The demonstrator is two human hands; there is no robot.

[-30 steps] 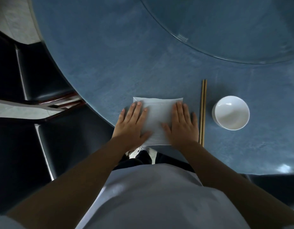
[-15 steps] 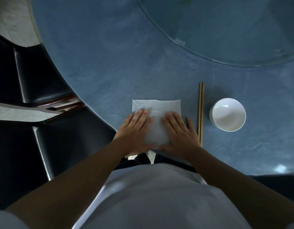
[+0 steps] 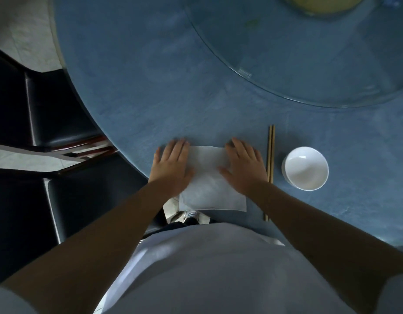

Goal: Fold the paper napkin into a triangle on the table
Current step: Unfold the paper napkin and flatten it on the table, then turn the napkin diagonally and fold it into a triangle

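Table (image 3: 132, 91), round and blue, fills your view, with a glass turntable (image 3: 309, 53) at 1 o'clock. Your paper napkin (image 3: 209, 184) lies flat at the near edge, its corner overhanging at 6 o'clock. Your left hand (image 3: 172, 166) and right hand (image 3: 243, 165) press flat, fingers spread, on its sides. A white bowl (image 3: 306, 168) sits at 3 o'clock, chopsticks (image 3: 271, 152) between it and the napkin.

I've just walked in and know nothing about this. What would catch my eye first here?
Two bare hands, the left hand and right hand, pressed flat on a white paper napkin at the near edge of a round blue table. Just right of them lie wooden chopsticks and an empty white bowl. A glass turntable fills the far right.
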